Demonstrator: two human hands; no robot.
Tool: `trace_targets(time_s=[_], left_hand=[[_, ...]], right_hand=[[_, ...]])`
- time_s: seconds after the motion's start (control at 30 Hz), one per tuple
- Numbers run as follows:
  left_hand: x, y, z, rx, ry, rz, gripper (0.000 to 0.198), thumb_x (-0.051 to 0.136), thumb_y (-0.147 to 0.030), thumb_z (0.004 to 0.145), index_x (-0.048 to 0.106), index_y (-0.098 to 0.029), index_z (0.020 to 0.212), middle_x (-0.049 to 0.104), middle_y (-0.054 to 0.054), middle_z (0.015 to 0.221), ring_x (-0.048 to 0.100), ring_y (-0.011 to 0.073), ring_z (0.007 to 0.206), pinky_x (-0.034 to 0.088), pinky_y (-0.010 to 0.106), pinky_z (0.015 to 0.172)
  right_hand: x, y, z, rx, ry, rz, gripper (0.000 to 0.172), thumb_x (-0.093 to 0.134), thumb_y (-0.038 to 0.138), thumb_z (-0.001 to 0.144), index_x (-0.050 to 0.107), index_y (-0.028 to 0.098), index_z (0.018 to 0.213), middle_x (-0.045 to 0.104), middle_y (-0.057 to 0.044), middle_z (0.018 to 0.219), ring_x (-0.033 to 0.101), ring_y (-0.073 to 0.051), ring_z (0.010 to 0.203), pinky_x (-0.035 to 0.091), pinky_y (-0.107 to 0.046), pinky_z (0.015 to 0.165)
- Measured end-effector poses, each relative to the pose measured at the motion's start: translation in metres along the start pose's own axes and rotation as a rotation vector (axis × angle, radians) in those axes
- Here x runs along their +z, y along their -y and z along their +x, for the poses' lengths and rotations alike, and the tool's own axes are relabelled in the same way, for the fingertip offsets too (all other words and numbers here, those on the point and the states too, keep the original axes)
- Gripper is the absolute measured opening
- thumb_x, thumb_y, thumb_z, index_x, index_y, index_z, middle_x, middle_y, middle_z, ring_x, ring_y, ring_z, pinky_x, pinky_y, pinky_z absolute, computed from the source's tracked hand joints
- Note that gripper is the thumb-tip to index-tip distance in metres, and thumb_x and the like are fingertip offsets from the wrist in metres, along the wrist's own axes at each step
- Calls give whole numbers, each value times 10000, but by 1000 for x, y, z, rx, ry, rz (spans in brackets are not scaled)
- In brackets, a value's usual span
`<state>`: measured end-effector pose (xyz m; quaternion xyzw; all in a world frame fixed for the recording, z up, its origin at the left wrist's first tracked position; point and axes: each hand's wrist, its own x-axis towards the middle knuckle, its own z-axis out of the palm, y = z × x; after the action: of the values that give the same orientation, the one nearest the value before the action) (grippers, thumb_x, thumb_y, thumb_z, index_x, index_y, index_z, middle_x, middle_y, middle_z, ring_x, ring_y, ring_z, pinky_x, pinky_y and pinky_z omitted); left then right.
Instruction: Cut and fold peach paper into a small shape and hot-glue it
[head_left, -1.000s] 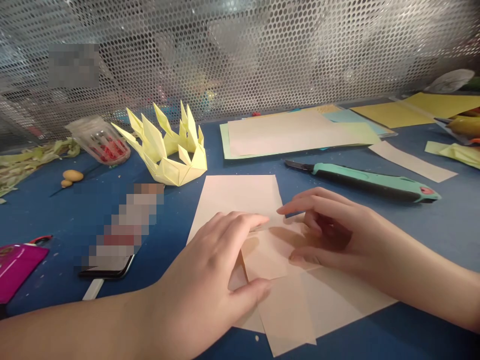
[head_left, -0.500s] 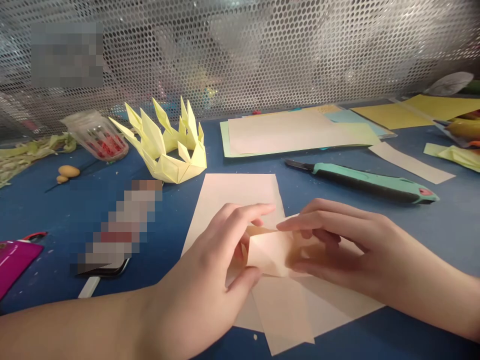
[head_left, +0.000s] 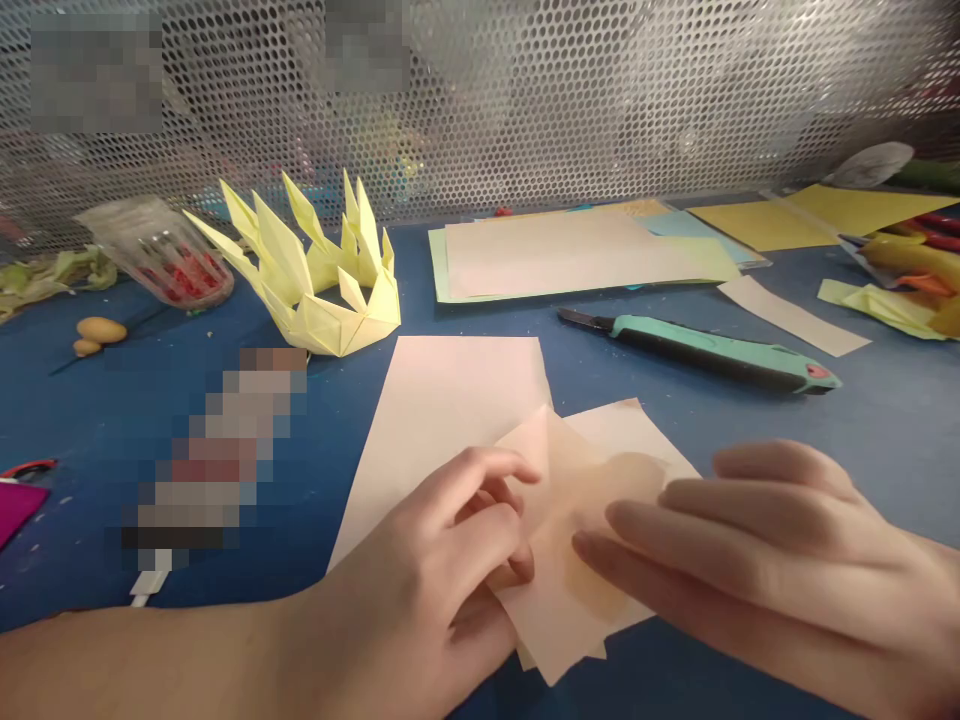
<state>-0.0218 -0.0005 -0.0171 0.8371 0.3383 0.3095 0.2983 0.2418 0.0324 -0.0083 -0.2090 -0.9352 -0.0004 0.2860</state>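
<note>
A small sheet of creased, pale peach paper (head_left: pixel 559 640) lies tilted in front of me, one corner pointing forward and another toward me. My left hand (head_left: pixel 457 550) is at its left edge, with fingers curled against the paper and the thumb partly hidden. Over the right side of the sheet is my right hand (head_left: pixel 757 550), slightly blurred, its fingers stretched forward and close together; nothing shows between them. Beneath lie more pale sheets, including a larger paper (head_left: pixel 465 390) extending forward and left.
A teal utility knife (head_left: pixel 705 352) lies beyond my right hand, before stacked paper (head_left: pixel 555 258). To the left stand a yellow folded-paper crown (head_left: pixel 330 320) and a tilted jar (head_left: pixel 172 265). A pixelated object (head_left: pixel 217 450) lies left; a perforated metal screen (head_left: pixel 480 120) closes the back.
The small paper, folded up between both hands before, now lies spread out with its creases showing. My right hand has moved right and toward me, while my left fingers have curled. The view has shifted slightly.
</note>
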Motion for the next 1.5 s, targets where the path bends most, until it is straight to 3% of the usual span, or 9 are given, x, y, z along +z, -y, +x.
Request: trace_targets(time_s=[0.1, 0.17, 0.3, 0.4, 0.57, 0.73, 1.0, 1.33, 1.5], left_hand=[[-2, -1, 2, 80, -10, 121, 269, 506, 37, 918, 645, -174, 1009, 677, 25, 1163, 652, 108, 1134, 408, 166, 1134], [-2, -3, 4, 125, -40, 181, 288, 478, 43, 937, 660, -142, 1063, 717, 38, 1112, 662, 128, 1105, 407, 211, 1153], [-1, -6, 6, 149, -22, 199, 107, 624, -119, 969, 670, -95, 1062, 720, 105, 1125, 661, 202, 1104, 481, 277, 1092], [-1, -9, 6, 156, 54, 214, 180, 678, -281, 987, 671, -121, 906, 721, 119, 1063, 663, 221, 1006, 530, 321, 1007], [-2, -11, 4, 180, 16, 236, 144, 566, -146, 1027, 675, -121, 937, 709, 63, 930, 664, 180, 883, 548, 296, 904], [-2, -5, 2, 170, -48, 229, 303, 559, -16, 949, 601, -137, 1224, 609, 91, 1294, 655, 129, 1121, 509, 180, 997], [11, -11, -10, 309, -78, 585, 281, 463, -89, 1038, 692, -127, 1196, 709, 34, 1343, 651, 176, 1181, 492, 292, 980], [6, -23, -15, 388, 65, 944, 320, 472, -158, 1048, 662, 13, 1241, 777, 93, 1210, 688, 202, 1141, 575, 282, 841], [9, -24, -14, 380, 56, 891, 320, 474, -139, 1044, 673, -1, 1253, 754, 98, 1264, 646, 202, 1247, 542, 272, 1033]], right_hand=[[-1, -1, 5, -330, 52, -101, 416, 346, 87, 1050, 739, 217, 1007, 796, -33, 957, 694, -171, 777, 485, -375, 623], [-1, -3, 10, -354, 129, -63, 360, 385, 100, 1038, 737, 176, 1037, 782, -62, 907, 696, -191, 775, 499, -378, 659], [-4, -9, 19, -303, 275, 60, 223, 485, 125, 1010, 707, 144, 1012, 753, -74, 885, 676, -203, 754, 512, -370, 694], [-6, -13, 21, -246, 337, 158, 220, 484, 198, 1034, 685, 156, 956, 733, -69, 896, 647, -190, 757, 512, -350, 696], [-5, -17, 21, -112, 364, 391, 238, 494, 267, 1063, 686, 137, 1014, 703, -72, 922, 646, -169, 835, 512, -292, 738], [-1, -15, 21, 151, 342, 506, 191, 544, 214, 1036, 716, 153, 982, 699, -58, 917, 666, -131, 811, 525, -223, 701], [2, -7, 23, 363, 271, 533, 105, 655, 286, 971, 712, 200, 950, 721, -3, 847, 700, -109, 712, 559, -187, 622], [3, -5, 18, 434, 288, 542, 90, 635, 290, 976, 710, 241, 980, 753, 14, 859, 706, -98, 667, 541, -164, 553], [6, -7, 15, 364, 251, 540, 169, 587, 208, 985, 745, 262, 1013, 759, 15, 874, 717, -116, 766, 567, -189, 645]])
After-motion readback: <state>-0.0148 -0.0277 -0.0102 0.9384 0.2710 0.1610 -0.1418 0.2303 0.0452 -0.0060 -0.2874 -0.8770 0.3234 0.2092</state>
